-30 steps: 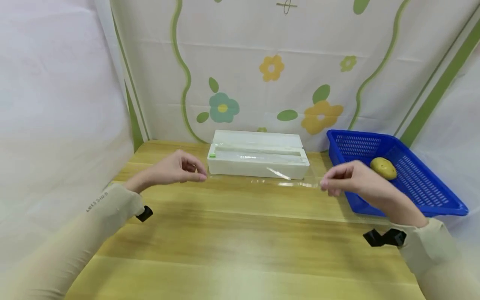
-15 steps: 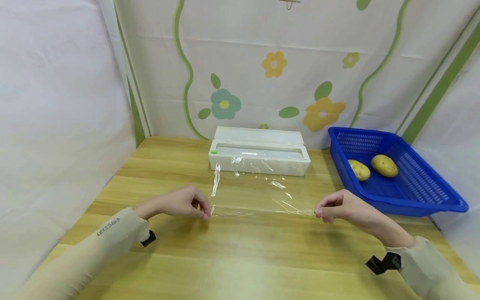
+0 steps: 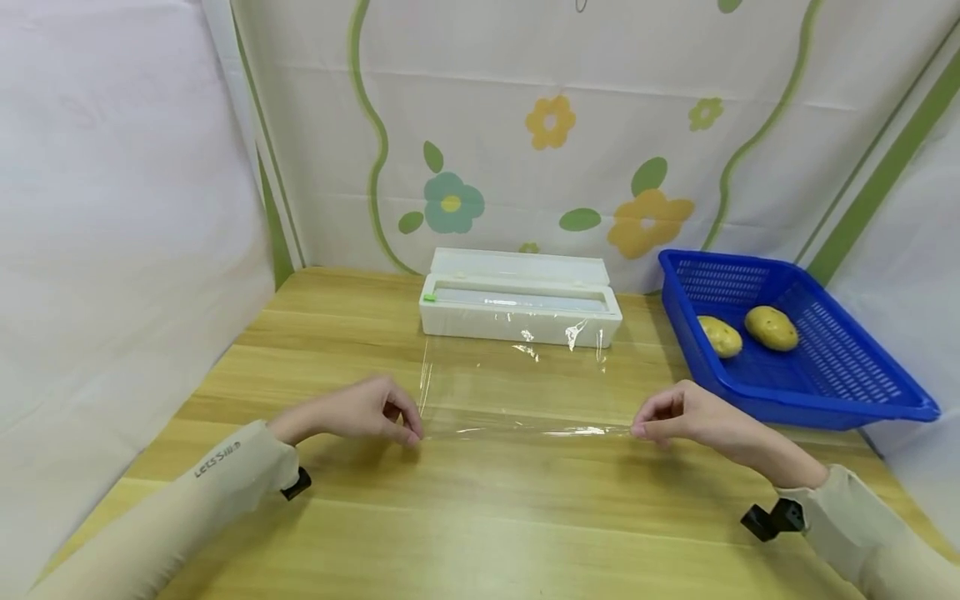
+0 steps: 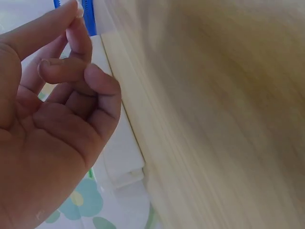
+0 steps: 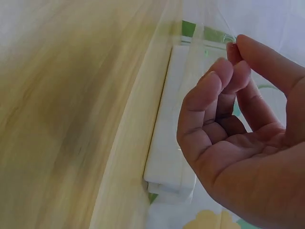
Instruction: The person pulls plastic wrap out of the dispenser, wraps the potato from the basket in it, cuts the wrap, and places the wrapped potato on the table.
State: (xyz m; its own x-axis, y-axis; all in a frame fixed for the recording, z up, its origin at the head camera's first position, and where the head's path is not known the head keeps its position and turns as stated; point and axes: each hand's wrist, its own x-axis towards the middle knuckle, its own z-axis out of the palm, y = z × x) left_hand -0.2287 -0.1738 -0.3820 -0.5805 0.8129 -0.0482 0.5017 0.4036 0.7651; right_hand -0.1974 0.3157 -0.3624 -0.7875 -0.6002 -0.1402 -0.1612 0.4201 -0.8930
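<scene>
A sheet of clear plastic wrap stretches toward me from a white wrap dispenser box, whose lid stands raised at the back. My left hand pinches the near left corner of the wrap between thumb and forefinger. At the near right corner my right hand pinches it the same way. The wrap's front edge runs taut between both hands, just above the wooden table. In the left wrist view the left hand has thumb and forefinger tips together. The right wrist view shows the right hand likewise, with wrap at its fingertips.
A blue plastic basket stands at the right, behind the right hand, with two potatoes inside. A small green slider sits on the dispenser's left end. A flower-print cloth hangs behind the wooden table.
Both hands have come back toward me, drawing the wrap out of the dispenser into a wider sheet. Over the last half second they have barely moved. The second potato has come into sight.
</scene>
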